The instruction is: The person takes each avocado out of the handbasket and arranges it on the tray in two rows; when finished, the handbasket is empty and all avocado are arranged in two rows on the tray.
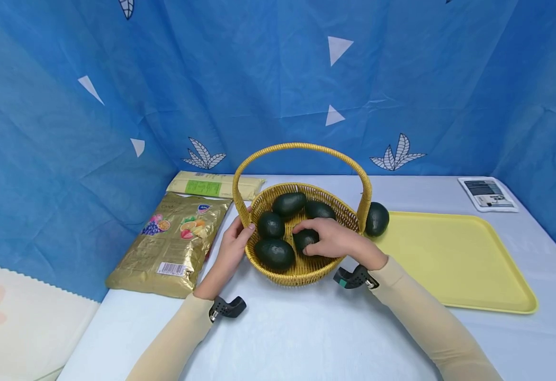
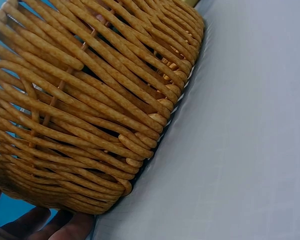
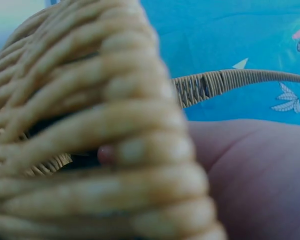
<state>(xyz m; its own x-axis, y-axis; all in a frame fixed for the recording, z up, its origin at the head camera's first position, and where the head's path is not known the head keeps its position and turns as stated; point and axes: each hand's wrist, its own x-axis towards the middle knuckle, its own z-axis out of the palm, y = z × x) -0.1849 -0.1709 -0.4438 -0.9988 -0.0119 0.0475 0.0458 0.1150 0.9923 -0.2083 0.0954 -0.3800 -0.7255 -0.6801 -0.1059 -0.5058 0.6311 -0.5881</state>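
Note:
A yellow wicker basket [image 1: 297, 278] with a tall arched handle stands on the table, with several dark green avocados [image 1: 274, 254] inside. My left hand [image 1: 232, 244] grips the basket's left rim by the handle's foot; in the left wrist view its fingertips [image 2: 75, 227] lie against the wicker [image 2: 90, 115]. Reaching over the right rim, my right hand [image 1: 328, 237] holds an avocado [image 1: 305, 242] between thumb and fingers inside the basket. The basket wall [image 3: 90, 110] hides most of that hand in the right wrist view. Another avocado [image 1: 377, 219] is outside, right of the basket.
A yellow tray [image 1: 454, 259] lies to the right, its left edge beside the outside avocado. Behind it is a white packet [image 1: 487, 194] with a dark label. On the left lie a gold candy bag [image 1: 173, 243] and a pale yellow-green package [image 1: 211, 185]. Blue curtain surrounds the table.

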